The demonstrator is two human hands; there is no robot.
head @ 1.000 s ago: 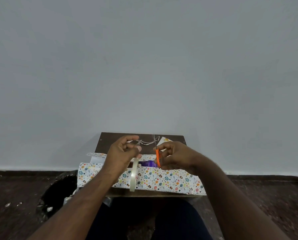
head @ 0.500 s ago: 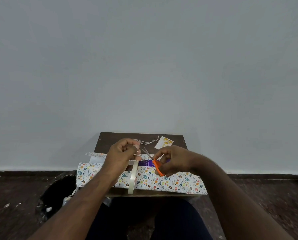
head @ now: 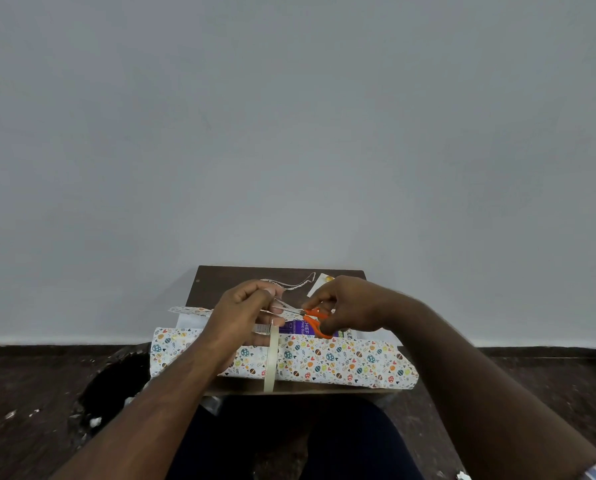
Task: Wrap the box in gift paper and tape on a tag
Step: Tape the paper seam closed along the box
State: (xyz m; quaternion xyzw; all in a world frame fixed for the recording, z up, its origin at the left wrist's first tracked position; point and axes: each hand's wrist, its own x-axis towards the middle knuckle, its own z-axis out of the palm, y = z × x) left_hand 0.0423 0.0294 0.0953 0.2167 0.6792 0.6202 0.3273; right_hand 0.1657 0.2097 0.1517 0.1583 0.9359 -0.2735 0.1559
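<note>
A box [head: 298, 328] with purple print lies on a small dark table [head: 227, 277], half covered by patterned gift paper [head: 341, 360]. My left hand [head: 241, 313] pinches a strip of clear tape pulled from the tape roll [head: 270, 358], which hangs edge-on under that hand. My right hand [head: 350, 306] grips orange-handled scissors [head: 312, 318]; their blades point left and reach the tape strip next to my left fingers. A white tag [head: 320, 284] with yellow marks lies at the table's far right, partly hidden by my right hand.
A twisted clear tape scrap [head: 296, 284] lies at the back of the table. A black bin [head: 116, 386] with white scraps stands on the dark floor to the left. A plain grey wall rises right behind the table. My legs are under the table's near edge.
The scissors have swung from upright to pointing left, and their blades have come up to the tape strip. My left hand has stayed on the tape, holding the strip taut above the box.
</note>
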